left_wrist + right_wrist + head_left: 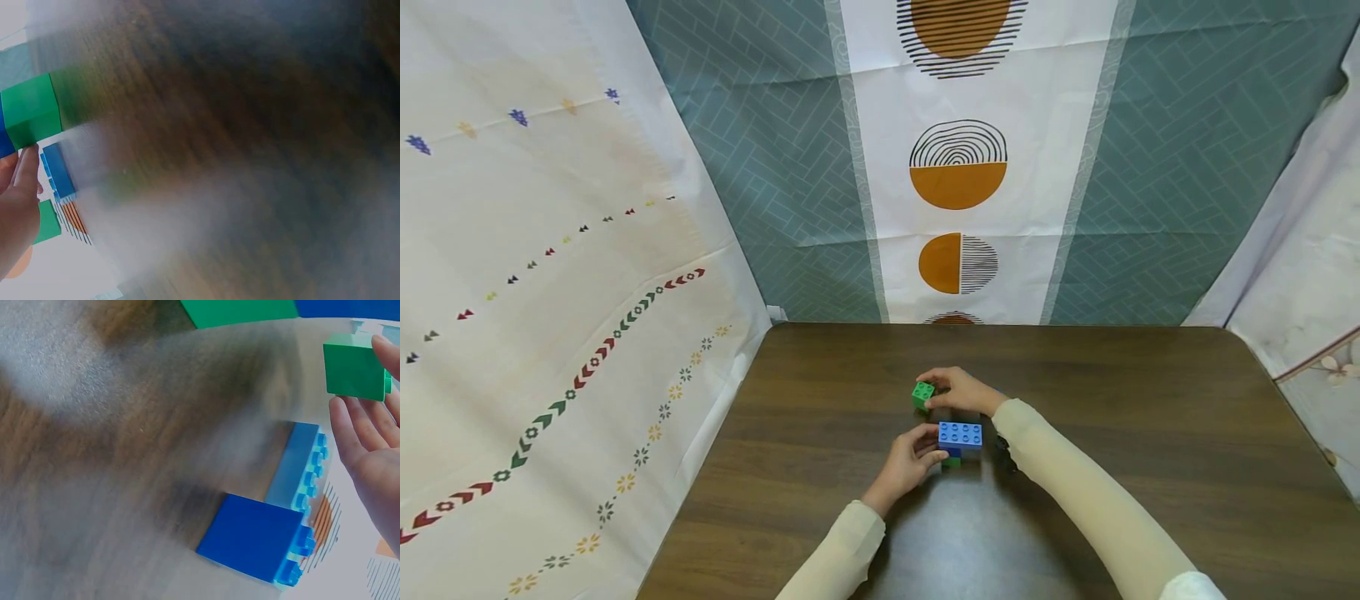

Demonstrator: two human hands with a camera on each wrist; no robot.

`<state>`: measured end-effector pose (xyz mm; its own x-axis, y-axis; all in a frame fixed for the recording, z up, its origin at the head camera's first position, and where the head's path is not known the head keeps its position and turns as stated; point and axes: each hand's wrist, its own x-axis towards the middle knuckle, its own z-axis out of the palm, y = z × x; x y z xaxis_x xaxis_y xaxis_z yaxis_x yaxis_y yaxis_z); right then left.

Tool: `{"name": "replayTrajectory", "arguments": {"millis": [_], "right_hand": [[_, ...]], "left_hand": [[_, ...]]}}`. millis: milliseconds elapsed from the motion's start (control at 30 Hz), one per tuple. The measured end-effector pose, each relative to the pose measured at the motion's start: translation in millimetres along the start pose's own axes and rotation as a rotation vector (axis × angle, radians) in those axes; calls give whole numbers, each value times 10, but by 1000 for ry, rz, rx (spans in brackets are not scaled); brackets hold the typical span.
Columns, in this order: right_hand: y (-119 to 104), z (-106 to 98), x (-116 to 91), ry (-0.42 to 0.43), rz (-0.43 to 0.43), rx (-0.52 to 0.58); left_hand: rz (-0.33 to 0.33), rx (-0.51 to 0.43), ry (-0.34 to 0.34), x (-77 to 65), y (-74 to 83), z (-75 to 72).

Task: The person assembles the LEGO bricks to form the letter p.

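My left hand [910, 461] grips a small stack of toy building bricks by its left side, thumb at the front and fingers behind. The stack has a long studded blue brick [960, 434] on top, a darker blue one under it and a green brick [951, 462] at the bottom. Just beyond the stack, my right hand [961, 392] pinches a small green brick [922, 395] between thumb and fingers, its studs showing. In the right wrist view this green brick [355, 370] appears raised off the table.
Two loose blue bricks show in the right wrist view, a darker one [253, 537] and a lighter long one [294, 464], mostly hidden behind my right hand in the head view. They stand on the brown wooden table [820, 375]. Patterned cloths [760, 167] hang behind and beside it.
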<state>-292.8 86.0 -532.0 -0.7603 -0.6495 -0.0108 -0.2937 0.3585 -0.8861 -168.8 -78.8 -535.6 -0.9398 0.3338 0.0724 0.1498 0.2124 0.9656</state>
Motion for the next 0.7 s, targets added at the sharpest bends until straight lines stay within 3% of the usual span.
{"name": "replayTrajectory", "arguments": {"millis": [200, 467, 700], "right_hand": [[-38, -74, -27, 6, -62, 18], [-186, -193, -129, 7, -47, 41], [-259, -269, -220, -3, -71, 32]], "left_hand": [[2, 17, 5, -25, 44, -5], [-3, 1, 2, -17, 18, -4], [-19, 8, 15, 57, -256, 29]]}}
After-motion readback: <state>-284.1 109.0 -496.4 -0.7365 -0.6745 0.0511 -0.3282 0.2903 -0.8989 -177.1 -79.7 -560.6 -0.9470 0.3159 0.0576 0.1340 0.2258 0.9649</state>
